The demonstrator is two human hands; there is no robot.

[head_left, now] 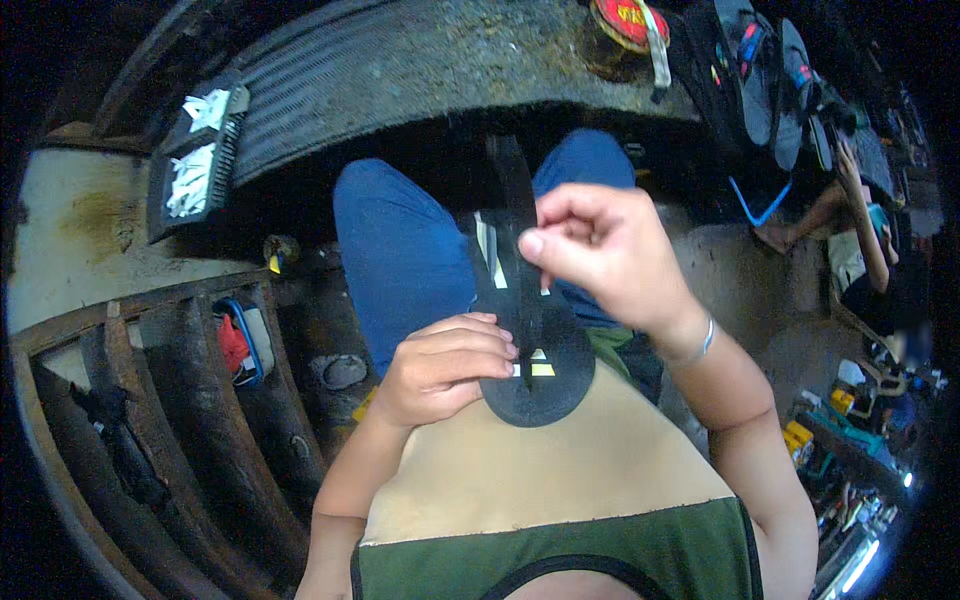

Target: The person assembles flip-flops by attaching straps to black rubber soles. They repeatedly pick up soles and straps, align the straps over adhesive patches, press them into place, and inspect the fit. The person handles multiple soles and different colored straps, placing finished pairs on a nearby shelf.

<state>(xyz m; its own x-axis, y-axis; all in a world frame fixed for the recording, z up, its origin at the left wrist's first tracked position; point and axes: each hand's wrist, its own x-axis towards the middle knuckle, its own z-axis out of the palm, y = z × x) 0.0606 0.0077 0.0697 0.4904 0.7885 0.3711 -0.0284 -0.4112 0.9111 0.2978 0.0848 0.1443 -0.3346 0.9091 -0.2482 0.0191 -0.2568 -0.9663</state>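
A dark, worn bench (450, 75) spans the top of the frame, ribbed toward its left end, and a slatted wooden rack (265, 385) fills the lower left. Between them sits a person whose blue trousers (395, 225) and green-and-beige top (560, 475) take up the middle and the lower edge. Another person (870, 245) is partly visible at the right. Dark sandals (755, 80) hang at the upper right. A black sole (545, 400) with a rounded near end lies over the person's lap, at the centre of the frame. The left hand (440, 365) curls its fingers over the sole's left edge, holding it. The right hand (610, 245) has thumb and forefinger drawn together beside a black strip (512, 170) running lengthwise along the sole; whether they pinch it cannot be told. A red-lidded tin (628, 40) stands on the bench at the top. Smallest are pale patches (542, 370) on the sole.
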